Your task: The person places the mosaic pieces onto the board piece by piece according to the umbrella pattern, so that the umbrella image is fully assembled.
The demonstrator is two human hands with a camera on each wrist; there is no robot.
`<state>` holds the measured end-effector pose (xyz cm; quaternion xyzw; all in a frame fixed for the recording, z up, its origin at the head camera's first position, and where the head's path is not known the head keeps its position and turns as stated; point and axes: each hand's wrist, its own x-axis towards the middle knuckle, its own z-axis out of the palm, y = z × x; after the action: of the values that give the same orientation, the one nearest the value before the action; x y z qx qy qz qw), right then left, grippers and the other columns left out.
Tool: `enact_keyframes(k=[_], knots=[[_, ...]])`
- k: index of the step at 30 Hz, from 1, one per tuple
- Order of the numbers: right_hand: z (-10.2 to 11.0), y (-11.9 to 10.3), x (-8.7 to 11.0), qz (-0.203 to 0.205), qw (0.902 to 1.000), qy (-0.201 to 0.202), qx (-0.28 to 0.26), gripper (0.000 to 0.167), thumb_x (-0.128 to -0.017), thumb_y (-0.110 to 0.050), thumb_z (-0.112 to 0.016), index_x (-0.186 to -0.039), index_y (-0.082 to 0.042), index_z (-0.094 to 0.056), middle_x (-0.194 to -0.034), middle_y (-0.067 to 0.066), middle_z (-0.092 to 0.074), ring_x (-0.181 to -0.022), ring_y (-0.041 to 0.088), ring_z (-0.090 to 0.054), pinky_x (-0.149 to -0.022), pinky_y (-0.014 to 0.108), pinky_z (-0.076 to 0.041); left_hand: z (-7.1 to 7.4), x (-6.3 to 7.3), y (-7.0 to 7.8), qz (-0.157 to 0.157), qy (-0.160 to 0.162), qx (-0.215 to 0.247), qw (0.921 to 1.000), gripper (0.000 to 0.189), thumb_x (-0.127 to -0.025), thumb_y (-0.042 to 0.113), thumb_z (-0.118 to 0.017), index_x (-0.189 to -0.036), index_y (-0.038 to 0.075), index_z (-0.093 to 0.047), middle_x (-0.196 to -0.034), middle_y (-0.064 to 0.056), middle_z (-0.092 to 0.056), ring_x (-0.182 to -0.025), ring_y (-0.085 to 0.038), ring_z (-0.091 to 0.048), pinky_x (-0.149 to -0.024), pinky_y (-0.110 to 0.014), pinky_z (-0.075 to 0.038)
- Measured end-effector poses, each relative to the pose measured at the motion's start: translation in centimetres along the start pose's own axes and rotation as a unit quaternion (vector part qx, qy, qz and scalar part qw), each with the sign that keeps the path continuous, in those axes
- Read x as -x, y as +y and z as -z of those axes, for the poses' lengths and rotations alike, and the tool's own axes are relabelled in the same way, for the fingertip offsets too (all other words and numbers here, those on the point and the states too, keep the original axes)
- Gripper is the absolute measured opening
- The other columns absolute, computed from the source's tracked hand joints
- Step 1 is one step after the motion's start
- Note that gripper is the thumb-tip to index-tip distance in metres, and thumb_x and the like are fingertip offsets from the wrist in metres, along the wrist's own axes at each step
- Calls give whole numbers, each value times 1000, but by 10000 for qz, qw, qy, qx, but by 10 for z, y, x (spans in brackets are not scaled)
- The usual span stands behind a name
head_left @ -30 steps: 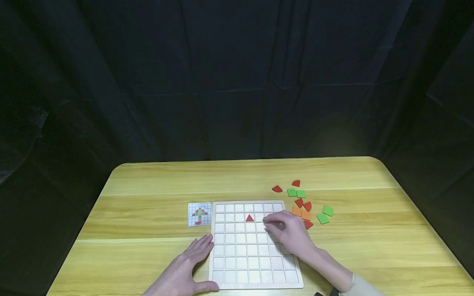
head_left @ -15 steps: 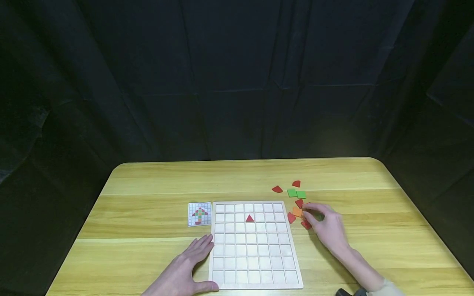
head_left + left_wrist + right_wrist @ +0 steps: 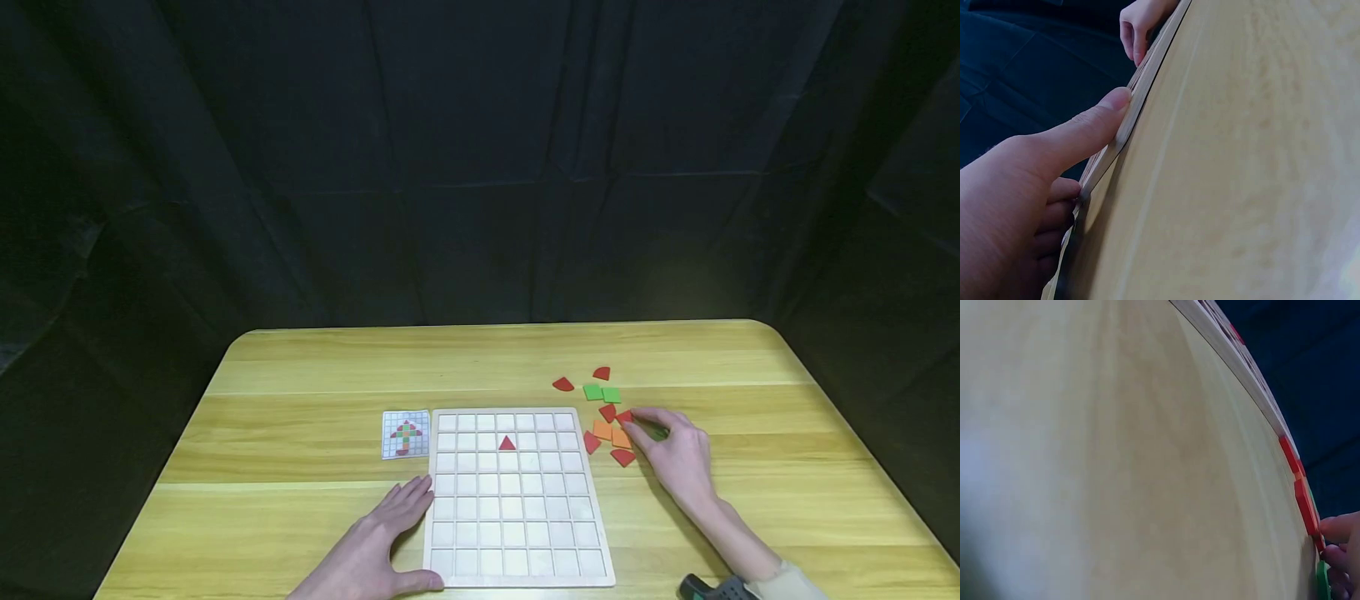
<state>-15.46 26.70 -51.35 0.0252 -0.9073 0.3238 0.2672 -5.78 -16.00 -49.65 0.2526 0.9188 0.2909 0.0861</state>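
Note:
A white grid board [image 3: 520,581] lies on the table, with one red triangle [image 3: 507,443] in an upper cell. My left hand [image 3: 378,537] rests along its left edge with fingers extended; in the left wrist view the thumb [image 3: 1094,125] presses on the edge. Right of the board, my right hand [image 3: 677,458] pinches a red quarter-circle tile [image 3: 624,416] between thumb and index finger at table level. Close by lie orange square tiles [image 3: 602,430] and more red quarter-circle tiles [image 3: 622,457]. A green square tile [image 3: 658,432] is partly hidden by this hand.
A small pattern card [image 3: 406,435] with a coloured figure lies left of the board. Green square tiles [image 3: 593,392] and red quarter-circles [image 3: 563,384] lie farther back on the right. A dark curtain [image 3: 480,167] hangs behind the table [image 3: 300,375].
My right hand has moved right, from over the board to the loose tiles. A red quarter-circle beside the board's right edge now shows. The left hand has stayed put.

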Motion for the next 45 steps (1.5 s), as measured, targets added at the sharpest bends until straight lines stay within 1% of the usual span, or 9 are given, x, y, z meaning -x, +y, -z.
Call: enact_keyframes(k=[10,18,24,28,34,36,39,42,45], knots=[[-4,-1,-6,-70,9998,-150,-105,22,-79,-5,-83,-99,0,-77,-97,17,-76,-97,40,-69,-85,54,-50,-1,0,-1,-106,46,-19,9999,102,-78,72,-67,-152,6,-41,-163,-5,-33,-148,-36,-32,-115,-55,-34],[-4,3,-9,-85,9995,-276,-132,24,-76,-6,-86,-99,-1,-77,-96,16,-76,-97,39,-70,-86,52,-51,-2,0,-2,-91,54,-97,9999,103,-78,72,-66,-152,6,-41,-162,-5,-33,-148,-35,-31,-115,-54,-35],[-2,5,-9,-142,9992,-361,-68,25,-77,-9,-86,-100,-4,-77,-98,13,-77,-98,36,-70,-86,50,-51,-2,0,-2,-49,2,-74,10000,104,-78,73,-67,-153,6,-40,-163,-5,-32,-149,-34,-30,-116,-53,-34],[-2,6,-8,-133,9992,-364,-58,25,-78,-10,-85,-101,-5,-77,-98,13,-77,-98,36,-70,-85,51,-52,-2,-1,-2,-39,30,-101,9999,104,-77,72,-68,-153,7,-40,-163,-4,-32,-149,-33,-30,-116,-52,-33],[-4,9,-10,-31,9989,-434,-147,31,-77,-11,-86,-105,-3,-76,-102,15,-76,-104,39,-68,-89,54,-52,-2,1,-2,-110,86,-97,9999,103,-77,71,-69,-152,7,-41,-163,-4,-32,-149,-33,-31,-116,-52,-34],[-5,10,-11,26,9990,-420,-163,31,-77,-11,-87,-105,-4,-77,-102,14,-76,-104,37,-68,-89,50,-52,-2,1,-2,-85,68,-84,9999,103,-77,71,-69,-153,7,-40,-163,-4,-32,-149,-33,-30,-116,-52,-33],[-7,12,-12,121,9992,-334,-172,29,-75,-10,-87,-102,-5,-78,-99,11,-77,-100,33,-70,-88,31,-53,-1,0,-2,-27,41,-57,10000,103,-77,71,-69,-153,8,-40,-163,-3,-31,-149,-33,-29,-117,-52,-33],[-7,12,-12,180,9994,-250,-158,28,-74,-11,-88,-100,-6,-78,-97,10,-77,-97,32,-71,-84,13,-45,-1,0,-2,4,6,-30,10000,103,-77,71,-68,-153,8,-40,-164,-3,-31,-150,-33,-29,-117,-53,-32],[-7,11,-10,164,9995,-189,-169,27,-74,-12,-89,-99,-8,-79,-96,8,-77,-97,31,-71,-83,4,-39,-1,0,-2,14,-30,-21,10000,103,-77,72,-68,-153,8,-40,-164,-3,-30,-150,-34,-28,-117,-53,-32]])
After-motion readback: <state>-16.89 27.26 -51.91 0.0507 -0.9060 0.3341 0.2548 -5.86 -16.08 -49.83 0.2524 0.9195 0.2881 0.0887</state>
